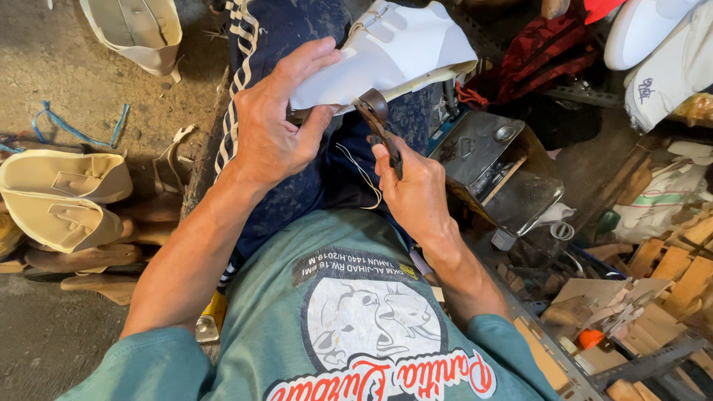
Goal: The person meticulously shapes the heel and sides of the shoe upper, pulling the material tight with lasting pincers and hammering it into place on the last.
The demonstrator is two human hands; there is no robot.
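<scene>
We hold the white shoe upper (386, 52) across our lap, over the dark blue trousers (297, 186), with nothing like a table under it. Our left hand (275, 126) wraps the near end of the shoe, thumb beneath and fingers spread on top, so this grip is clenched on the shoe itself. Our right hand (416, 189) is closed round the handles of the pliers (379, 126), whose rusty head meets the lower edge of the shoe, just where the white material folds over the pale sole edge. Whether the pliers' head has already bitten the material we cannot tell; it sits touching the rim.

We judge the step in hand to be pulling the upper's edge tight over the form inside it. The next move seems to call for a firm bite on the edge, a steady pull toward us, and the left hand bracing the shoe so it does not twist.

A loose white thread (360, 174) hangs between the hands. On the floor at our left lie cream-coloured uppers (63, 197) on wooden forms; at our right stands a dented metal tin (497, 171), with wood scraps (668, 275) beyond it.
</scene>
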